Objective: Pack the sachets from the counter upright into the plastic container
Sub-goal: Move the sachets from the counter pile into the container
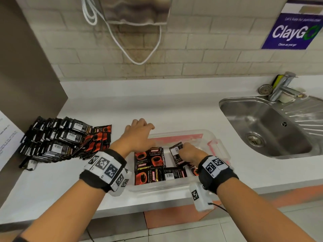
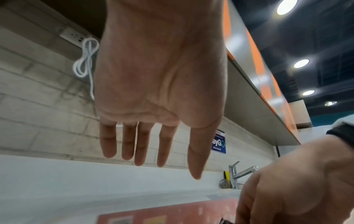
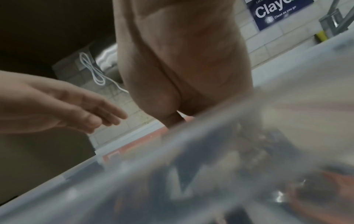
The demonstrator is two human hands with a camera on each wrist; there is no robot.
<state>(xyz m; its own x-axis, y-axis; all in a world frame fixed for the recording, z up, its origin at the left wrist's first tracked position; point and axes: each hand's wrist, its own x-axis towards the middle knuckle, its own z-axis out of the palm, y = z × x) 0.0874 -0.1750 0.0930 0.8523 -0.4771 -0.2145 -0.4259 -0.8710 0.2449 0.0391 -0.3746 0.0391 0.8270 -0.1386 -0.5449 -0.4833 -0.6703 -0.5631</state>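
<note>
Clear plastic container point(image 1: 183, 134) at the counter's point(image 1: 157, 105) near edge, long side running 9 to 3 o'clock, near wall almost flush with the drop-off. Inside, several sachets point(image 1: 150, 165) lying flat or leaning across the near-left floor; bare pink-tinted floor toward 12 o'clock. Right hand point(image 1: 189, 153) inside the box at its 3 o'clock side, fingers curled round one black sachet point(image 1: 176, 151) held up on end, barcode face showing; exact finger placement hard to make out, right wrist view blurred by the container wall point(image 3: 172, 166). Left hand point(image 1: 138, 135) hovering over the container's 10 o'clock corner, fingers point(image 2: 142, 144) straight and slightly spread, holding nothing, clear of the rim in the left wrist view.

At 9 o'clock of the container, a large heap of sachets point(image 1: 59, 142) fanned on the counter, pressed against a brown cabinet side point(image 1: 26, 67), a little counter between heap and box. At 2 o'clock, a steel sink point(image 1: 267, 126) sunk into the counter, well apart from the box, with tap point(image 1: 283, 86) and strainer plug point(image 1: 265, 89) behind it. White counter open from 11 to 1 o'clock up to the tiled wall point(image 1: 192, 55). A looped white cable point(image 1: 122, 41) hanging on that wall well above, and a blue sign point(image 1: 295, 32) at 2 o'clock high up. A white paper sheet point(image 1: 7, 137) at far 9 o'clock.
</note>
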